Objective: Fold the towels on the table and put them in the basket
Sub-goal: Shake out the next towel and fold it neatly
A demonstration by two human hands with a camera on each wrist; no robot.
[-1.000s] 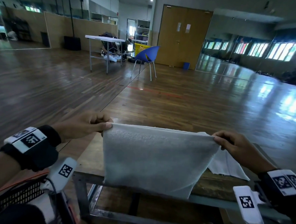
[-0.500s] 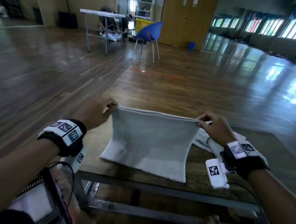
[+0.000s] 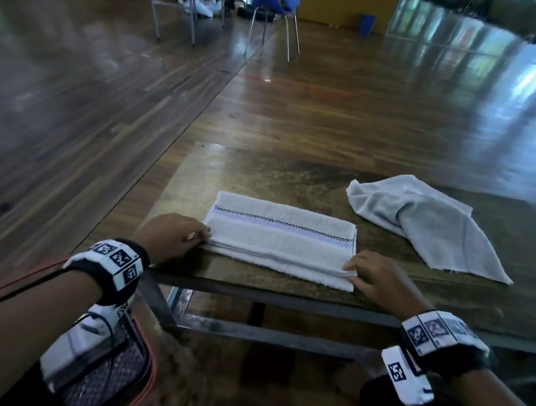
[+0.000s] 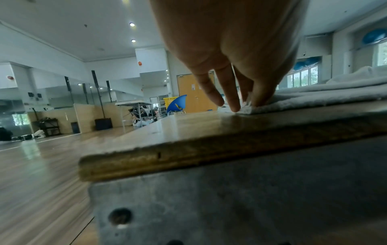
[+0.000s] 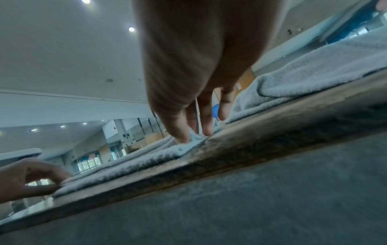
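A white towel [image 3: 277,237] with a blue stripe lies folded into a long flat strip near the front edge of the wooden table [image 3: 262,171]. My left hand [image 3: 178,235] pinches its left end between thumb and fingers, seen close in the left wrist view, where the left hand [image 4: 243,104] meets the towel [image 4: 324,97]. My right hand [image 3: 377,277] pinches the near right corner; in the right wrist view the right hand [image 5: 192,134] grips the towel's layered edge [image 5: 136,162]. A second, plain towel [image 3: 430,220] lies crumpled at the right.
A mesh basket with an orange rim [image 3: 151,352] sits low at my left, below the table's edge. Beyond the table stretches wooden floor, with a blue chair [image 3: 277,1] and a white table far off.
The towel, held up by its top corners before, has been lowered and folded flat on the table. Both hands have come down to its ends, and the view has tipped downward.
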